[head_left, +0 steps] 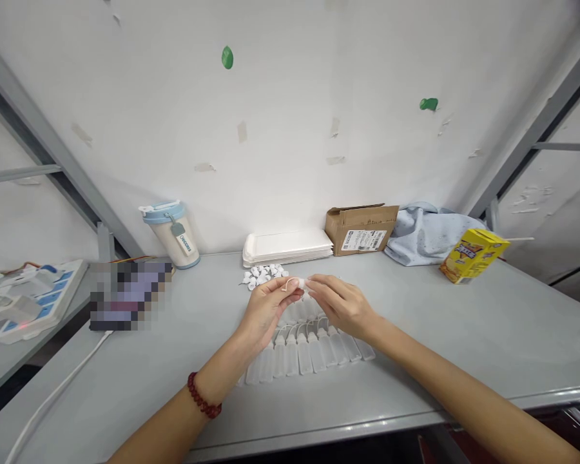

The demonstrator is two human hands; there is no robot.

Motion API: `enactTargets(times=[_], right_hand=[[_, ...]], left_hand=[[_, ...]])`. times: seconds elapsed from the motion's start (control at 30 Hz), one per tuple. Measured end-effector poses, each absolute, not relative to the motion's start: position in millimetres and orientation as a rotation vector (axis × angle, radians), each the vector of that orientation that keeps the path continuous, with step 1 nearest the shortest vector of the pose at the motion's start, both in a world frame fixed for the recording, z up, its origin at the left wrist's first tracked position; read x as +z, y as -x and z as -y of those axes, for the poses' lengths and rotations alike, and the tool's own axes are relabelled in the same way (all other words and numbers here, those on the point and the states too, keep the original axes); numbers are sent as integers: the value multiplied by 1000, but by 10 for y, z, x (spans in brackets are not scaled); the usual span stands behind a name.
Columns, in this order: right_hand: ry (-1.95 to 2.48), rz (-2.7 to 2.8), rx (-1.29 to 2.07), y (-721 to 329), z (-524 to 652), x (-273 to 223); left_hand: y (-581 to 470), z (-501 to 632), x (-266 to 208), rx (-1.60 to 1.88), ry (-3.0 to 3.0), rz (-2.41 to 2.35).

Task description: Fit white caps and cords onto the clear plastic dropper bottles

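Observation:
A small white cap (301, 283) with a thin white cord hanging from it is pinched in front of me. My left hand (269, 308) is closed on it with thumb and fingertips. From the other side, the fingers of my right hand (342, 301) are closed on the same piece, partly hiding it. Beneath both hands lie rows of small translucent bottles (305, 356), with pale cords at their necks; the farther ones are partly covered by my hands. Just behind my left hand sits a loose heap of small white caps (261, 276).
Along the wall stand a stack of white trays (290, 245), a cardboard box (360, 229) and a bluish cloth (425, 229). A yellow drink carton (471, 256) is at right. To the left are a tumbler (171, 235), a blurred phone (128, 293) on a cable and a power strip (48, 303).

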State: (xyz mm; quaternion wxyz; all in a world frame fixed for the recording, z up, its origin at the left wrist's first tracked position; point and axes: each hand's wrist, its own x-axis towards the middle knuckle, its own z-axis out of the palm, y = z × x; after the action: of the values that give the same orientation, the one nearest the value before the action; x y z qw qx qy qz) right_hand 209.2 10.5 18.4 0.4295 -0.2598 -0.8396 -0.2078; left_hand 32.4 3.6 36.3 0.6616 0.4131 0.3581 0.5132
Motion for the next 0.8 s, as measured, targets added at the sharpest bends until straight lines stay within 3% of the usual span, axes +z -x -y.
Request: enactTargets(times=[0.47,0.8], right_hand=[[682,2031,-211,-2112,-144,122],[603,2075,-316,-2102,-113,161]], left_hand=[[-289,-52,414,1174,-1087,-958],[-254,-62,427,1081,-1114,-924]])
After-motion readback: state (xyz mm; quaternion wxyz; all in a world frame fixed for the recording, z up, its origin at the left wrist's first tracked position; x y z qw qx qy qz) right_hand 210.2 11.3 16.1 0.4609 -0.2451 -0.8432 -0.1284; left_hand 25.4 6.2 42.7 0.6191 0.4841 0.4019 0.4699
